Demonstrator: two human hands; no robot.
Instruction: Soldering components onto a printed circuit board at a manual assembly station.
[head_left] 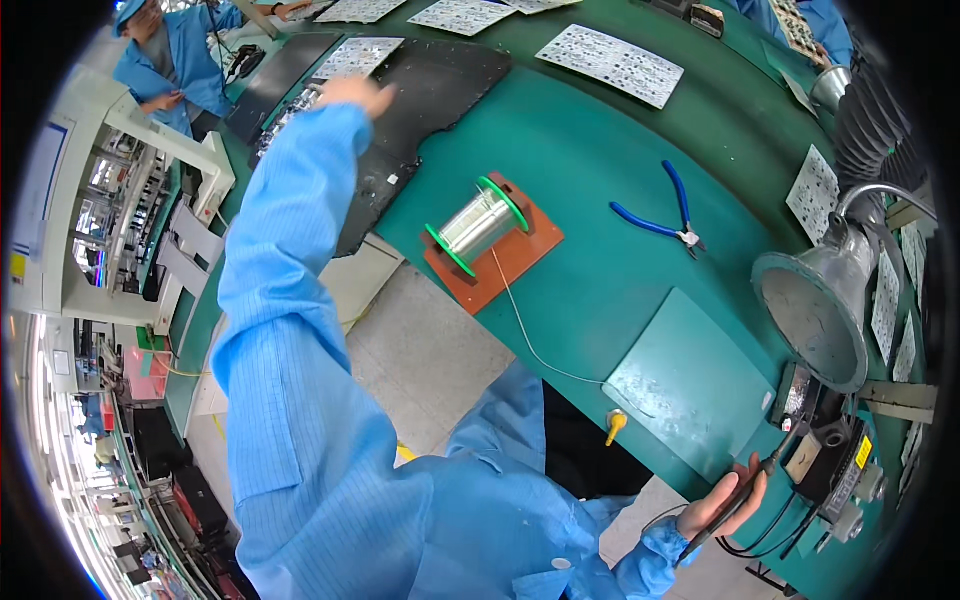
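Note:
My left arm, in a blue sleeve, stretches to the far left. My left hand (355, 95) is over the black mat (440, 85), next to a row of shiny metal parts (290, 118) and a white printed sheet (360, 57). Motion smears its fingers, and whatever they may touch is hidden. At the lower right, my right hand (728, 503) is closed around a soldering iron (725, 512), its tip pointing up toward the soldering station (835, 470). A solder wire spool (478, 228) with green rims sits on a brown base (535, 243); its wire runs to a green plate (690, 375).
Blue-handled cutters (672, 215) lie open on the green bench. A metal fume funnel (815, 310) stands at the right. A yellow plug (616, 428) is at the front edge. More printed sheets (610, 65) lie at the back. Co-workers (180, 65) sit across at the far left and far right.

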